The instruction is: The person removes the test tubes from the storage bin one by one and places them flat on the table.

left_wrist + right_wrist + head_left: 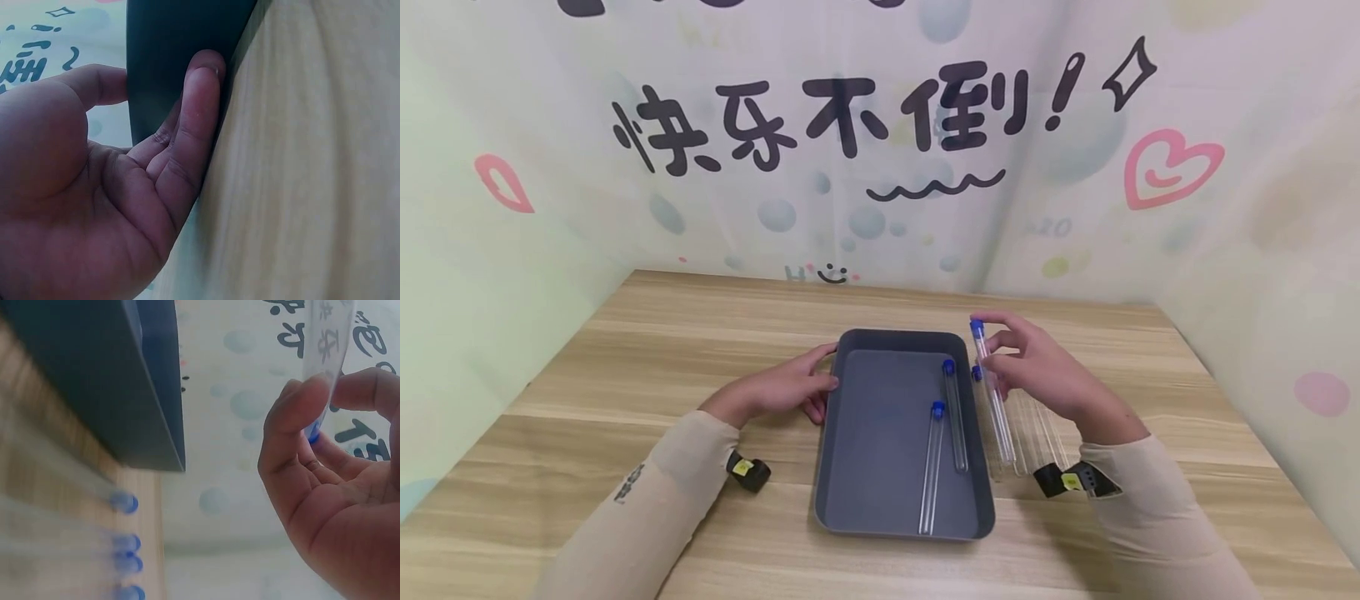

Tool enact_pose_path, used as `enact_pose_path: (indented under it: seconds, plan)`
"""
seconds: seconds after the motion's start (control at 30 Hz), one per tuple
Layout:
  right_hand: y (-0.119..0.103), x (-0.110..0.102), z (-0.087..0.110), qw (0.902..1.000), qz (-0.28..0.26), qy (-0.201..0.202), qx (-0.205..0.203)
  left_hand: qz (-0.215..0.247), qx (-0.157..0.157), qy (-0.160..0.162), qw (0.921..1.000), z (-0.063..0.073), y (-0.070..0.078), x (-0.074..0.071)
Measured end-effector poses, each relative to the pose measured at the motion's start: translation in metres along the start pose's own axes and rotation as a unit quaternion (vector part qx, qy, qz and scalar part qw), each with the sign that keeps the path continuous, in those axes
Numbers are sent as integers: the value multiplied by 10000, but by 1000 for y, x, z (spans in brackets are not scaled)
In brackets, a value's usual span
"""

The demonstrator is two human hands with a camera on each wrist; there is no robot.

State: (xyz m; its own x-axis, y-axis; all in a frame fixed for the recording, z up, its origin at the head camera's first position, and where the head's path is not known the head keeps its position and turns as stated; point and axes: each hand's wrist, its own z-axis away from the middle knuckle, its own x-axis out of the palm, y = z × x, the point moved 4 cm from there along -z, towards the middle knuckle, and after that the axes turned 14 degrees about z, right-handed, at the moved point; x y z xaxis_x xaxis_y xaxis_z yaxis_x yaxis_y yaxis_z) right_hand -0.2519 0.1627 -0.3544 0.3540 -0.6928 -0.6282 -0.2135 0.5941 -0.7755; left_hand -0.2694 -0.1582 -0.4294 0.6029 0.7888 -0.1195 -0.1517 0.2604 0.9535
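A grey rectangular tray [872,442] lies on the table, with one test tube [931,479] and a second test tube [956,417] inside toward its right wall; both have blue caps. My left hand [786,385] holds the tray's left side. The thumb is at the rim and the other fingers [194,119] lie along the outer wall. Just beyond the right wall, my right hand [1037,367] pinches a clear blue-capped test tube [996,408] near its cap. That tube slants, cap end up, over the tubes on the table.
Several more capped test tubes [69,537] lie on the wooden table [700,333], right of the tray and partly under my right hand. A printed cloth backdrop [850,225] hangs behind the table, and cloth walls rise at both sides.
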Motion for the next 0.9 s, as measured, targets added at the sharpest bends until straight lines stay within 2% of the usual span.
enact_pose_path:
  seconds: [0.43, 0.9]
  plan:
    - [27, -20, 18, 9985, 494, 43, 223, -2, -30, 6, 10000, -1, -2, -1]
    - [56, -29, 32, 9974, 533, 133, 462, -9, -31, 14, 10000, -1, 0, -1]
